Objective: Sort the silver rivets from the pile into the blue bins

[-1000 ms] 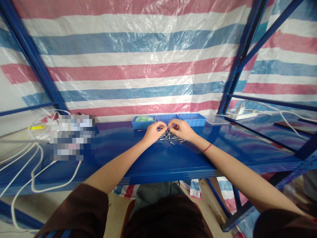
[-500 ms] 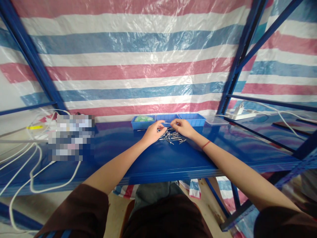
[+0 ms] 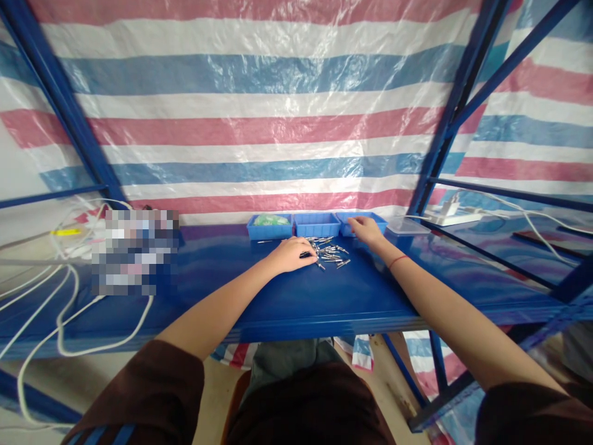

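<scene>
Head view: left hand (image 3: pixel 295 254) touches slim metallic pins (image 3: pixel 330 256).

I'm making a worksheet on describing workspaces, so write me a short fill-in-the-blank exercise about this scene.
The left hand is at the small metal pieces, which lie on a tabletop coloured ____.
The right hand is at the rightmost of the ____ blue bins in the row.
The thin band on the right wrist is coloured ____.
The green material is in the bin farthest to the ____.

Missing words: blue; three; red; left.
</scene>
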A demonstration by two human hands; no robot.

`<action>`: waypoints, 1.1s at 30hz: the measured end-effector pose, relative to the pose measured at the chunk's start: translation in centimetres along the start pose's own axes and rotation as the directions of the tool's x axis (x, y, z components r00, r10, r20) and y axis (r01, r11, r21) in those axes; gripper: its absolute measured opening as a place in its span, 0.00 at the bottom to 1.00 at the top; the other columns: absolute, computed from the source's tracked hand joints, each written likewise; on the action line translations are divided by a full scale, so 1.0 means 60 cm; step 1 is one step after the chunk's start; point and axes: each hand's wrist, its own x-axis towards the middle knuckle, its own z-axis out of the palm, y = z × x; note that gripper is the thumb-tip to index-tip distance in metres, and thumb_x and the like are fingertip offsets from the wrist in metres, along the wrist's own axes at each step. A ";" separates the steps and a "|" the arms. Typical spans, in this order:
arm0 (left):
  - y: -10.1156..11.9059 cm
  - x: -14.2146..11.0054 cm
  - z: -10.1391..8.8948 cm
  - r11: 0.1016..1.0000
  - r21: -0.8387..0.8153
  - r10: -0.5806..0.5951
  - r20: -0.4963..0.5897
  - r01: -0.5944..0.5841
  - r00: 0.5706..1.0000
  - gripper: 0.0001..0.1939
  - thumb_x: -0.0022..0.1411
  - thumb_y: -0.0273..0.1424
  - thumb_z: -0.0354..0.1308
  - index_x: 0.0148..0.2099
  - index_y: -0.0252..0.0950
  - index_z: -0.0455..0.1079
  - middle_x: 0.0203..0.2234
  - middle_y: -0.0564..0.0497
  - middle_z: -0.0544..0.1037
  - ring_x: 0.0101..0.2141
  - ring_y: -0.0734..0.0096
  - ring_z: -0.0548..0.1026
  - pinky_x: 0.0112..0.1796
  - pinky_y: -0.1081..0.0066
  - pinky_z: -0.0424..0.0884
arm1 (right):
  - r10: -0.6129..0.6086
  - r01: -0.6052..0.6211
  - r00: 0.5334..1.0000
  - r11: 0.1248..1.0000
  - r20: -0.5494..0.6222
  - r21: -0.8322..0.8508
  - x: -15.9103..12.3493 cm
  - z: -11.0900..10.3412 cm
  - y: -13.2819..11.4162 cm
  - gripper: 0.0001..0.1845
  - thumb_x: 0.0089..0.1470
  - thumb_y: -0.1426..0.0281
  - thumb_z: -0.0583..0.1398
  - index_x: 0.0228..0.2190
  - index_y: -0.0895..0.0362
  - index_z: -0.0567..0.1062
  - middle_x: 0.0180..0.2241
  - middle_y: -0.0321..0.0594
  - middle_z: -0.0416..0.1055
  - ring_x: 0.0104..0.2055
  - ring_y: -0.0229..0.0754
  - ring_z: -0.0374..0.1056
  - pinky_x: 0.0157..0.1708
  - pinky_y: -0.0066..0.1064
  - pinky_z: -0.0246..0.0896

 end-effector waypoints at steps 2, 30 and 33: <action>-0.001 0.002 0.001 1.000 0.002 0.029 0.010 -0.029 1.000 0.11 0.59 0.37 0.52 0.36 0.41 0.75 0.38 0.50 0.75 0.40 0.66 0.71 0.45 0.66 0.63 | -0.049 0.055 0.995 0.996 0.082 -0.071 -0.009 0.009 -0.019 0.17 0.47 0.58 0.57 0.29 0.60 0.73 0.20 0.39 0.68 0.22 0.37 0.61 0.25 0.30 0.56; 0.001 0.008 0.003 0.974 -0.199 -0.153 -0.217 0.110 0.964 0.13 0.59 0.27 0.47 0.45 0.35 0.69 0.37 0.47 0.75 0.38 0.70 0.73 0.43 0.68 0.68 | -0.402 0.453 0.803 0.892 0.440 -0.012 -0.060 0.043 -0.091 0.09 0.51 0.71 0.53 0.29 0.60 0.72 0.28 0.39 0.70 0.29 0.37 0.63 0.33 0.30 0.57; 0.008 0.010 -0.001 0.951 -0.297 -0.152 -0.213 0.084 0.965 0.10 0.58 0.29 0.52 0.41 0.36 0.70 0.34 0.49 0.76 0.34 0.72 0.74 0.39 0.71 0.69 | -0.363 0.361 0.825 0.928 0.432 0.091 -0.058 0.046 -0.090 0.11 0.51 0.65 0.54 0.30 0.60 0.71 0.26 0.38 0.70 0.28 0.37 0.63 0.31 0.30 0.58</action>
